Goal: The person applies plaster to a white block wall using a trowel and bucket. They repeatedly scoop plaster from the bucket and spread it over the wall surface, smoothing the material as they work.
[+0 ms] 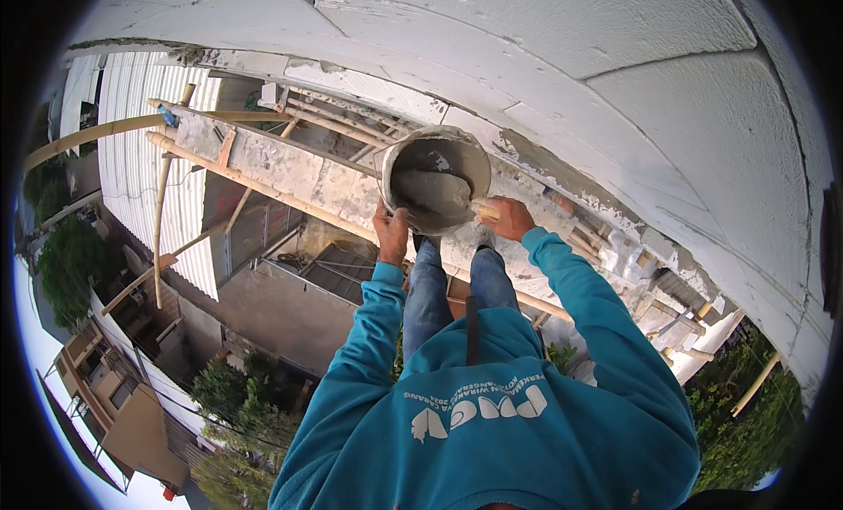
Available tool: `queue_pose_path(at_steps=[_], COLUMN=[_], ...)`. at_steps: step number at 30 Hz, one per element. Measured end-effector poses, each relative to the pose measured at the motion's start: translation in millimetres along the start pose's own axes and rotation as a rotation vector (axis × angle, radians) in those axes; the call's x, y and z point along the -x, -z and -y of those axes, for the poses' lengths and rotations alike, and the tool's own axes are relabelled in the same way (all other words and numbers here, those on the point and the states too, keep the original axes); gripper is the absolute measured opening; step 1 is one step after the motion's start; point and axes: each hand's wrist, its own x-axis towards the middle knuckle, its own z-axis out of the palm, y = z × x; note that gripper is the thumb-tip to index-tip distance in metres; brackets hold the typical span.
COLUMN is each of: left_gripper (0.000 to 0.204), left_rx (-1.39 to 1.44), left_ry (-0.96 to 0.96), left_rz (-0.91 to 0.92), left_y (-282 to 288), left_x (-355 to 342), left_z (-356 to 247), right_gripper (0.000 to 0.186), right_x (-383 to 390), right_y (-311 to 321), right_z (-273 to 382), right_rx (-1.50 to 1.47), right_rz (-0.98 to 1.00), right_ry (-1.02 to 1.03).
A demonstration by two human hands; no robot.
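A grey-stained bucket (404, 168) with wet grey mortar inside is held out over my legs, above the narrow scaffold walkway (299, 181). My left hand (391, 229) grips its lower left side. My right hand (500, 219) is closed on the wooden handle of a trowel (448, 194), whose blade lies in the bucket, coated in mortar. Both my forearms are in teal sleeves, and my feet stand on the walkway beneath the bucket.
A white block wall (597, 36) curves along the top and right. Bamboo poles (202, 166) edge and frame the walkway. Beyond its outer edge lie a drop, a corrugated sheet (136, 132), roofs and trees (70, 282). Loose tools and rubble (676, 317) sit toward the right end.
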Motion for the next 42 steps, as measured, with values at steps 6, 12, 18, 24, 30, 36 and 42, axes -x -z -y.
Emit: queue_pose_path(at_steps=[6, 12, 18, 24, 30, 36, 42], left_gripper=[0.041, 0.044, 0.063, 0.061, 0.052, 0.064, 0.069], left_rx=[0.088, 0.148, 0.075, 0.094, 0.069, 0.065, -0.306], left_ry=[0.043, 0.065, 0.268, 0.149, 0.128, 0.081, -0.008], left_rz=[-0.16, -0.315, -0.605, -0.584, -0.541, -0.441, -0.349], left_y=[12.0, 34.6, 64.9, 98.1, 93.7, 45.6, -14.4], left_x=[-49.7, -84.7, -87.6, -49.3, -28.6, -22.2, -21.9], left_z=[65.9, 103.7, 101.7, 85.7, 82.5, 83.3, 68.1], right_gripper=[0.047, 0.049, 0.047, 0.047, 0.043, 0.046, 0.047], right_x=[-18.4, -60.3, -161.5, -136.3, -28.9, 6.9, -25.7], right_y=[-1.5, 30.9, 50.6, 70.7, 72.0, 49.8, 42.4], right_z=[-15.9, -23.4, -36.6, -61.2, -80.2, -50.7, -0.7], right_rx=[0.029, -0.075, -0.359, -0.517, -0.396, 0.064, 0.547], right_rz=[-0.065, -0.055, 0.076, 0.132, 0.039, -0.227, -0.139], right_ry=[-0.038, -0.118, -0.405, -0.62, -0.611, -0.125, -0.048])
